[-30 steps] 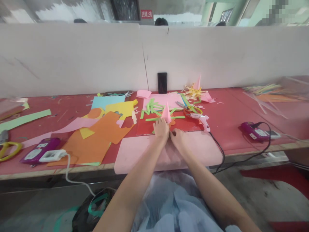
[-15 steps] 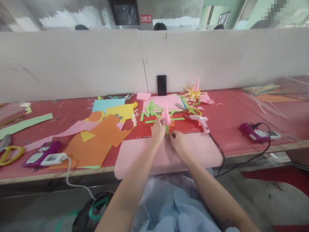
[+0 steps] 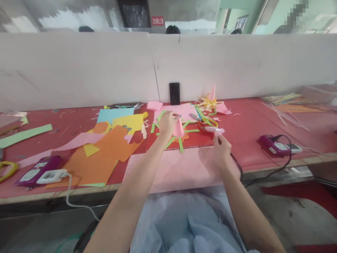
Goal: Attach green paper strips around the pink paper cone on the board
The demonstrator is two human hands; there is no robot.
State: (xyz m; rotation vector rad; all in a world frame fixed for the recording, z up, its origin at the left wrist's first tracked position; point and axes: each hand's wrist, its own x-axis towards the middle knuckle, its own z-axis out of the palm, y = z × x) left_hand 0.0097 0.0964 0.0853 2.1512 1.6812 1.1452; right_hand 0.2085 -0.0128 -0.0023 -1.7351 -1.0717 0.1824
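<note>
My left hand (image 3: 167, 123) is closed at the tip of a pink paper cone (image 3: 179, 130), its fingers hiding the top. The cone stands on an orange flower-shaped paper (image 3: 186, 136) with green paper strips (image 3: 180, 144) spreading out around it. A red board (image 3: 155, 142) lies beneath. At the right edge of the board, my right hand (image 3: 222, 149) is closed round the handle of a pale pink glue gun (image 3: 214, 130), whose nozzle points left toward the scissors (image 3: 207, 122).
Behind stands a finished-looking pink cone with yellow fringe (image 3: 209, 102). A phone (image 3: 174, 93) leans on the white partition (image 3: 105, 66). Orange paper sheets (image 3: 97, 161) cover the left side. Purple power strips (image 3: 39, 171) lie at both sides, and the glue gun's black cable (image 3: 238, 163) hangs over the edge.
My right hand has left the green strip and moved right to the glue gun, which has turned. My left hand has risen from the cone's lower side to its tip.
</note>
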